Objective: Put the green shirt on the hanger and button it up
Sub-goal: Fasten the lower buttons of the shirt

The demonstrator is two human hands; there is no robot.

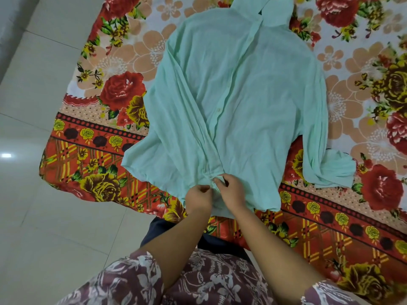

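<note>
Green shirt (237, 89) lies flat, front up, on a bed with a floral bedsheet (99, 137); collar at the far side, hem toward the person. Placket runs down the middle, one small button (218, 110) visible halfway along. Right-side sleeve (326, 164) folded and bunched near the bed's edge. Both hands meet at the bottom of the placket: left hand (198, 198) and right hand (231, 192), fingers pressed together pinching the fabric edges there, possibly at a button, too small to confirm. Hanger hidden, if inside. Pale tiled floor (33, 216) at left.
</note>
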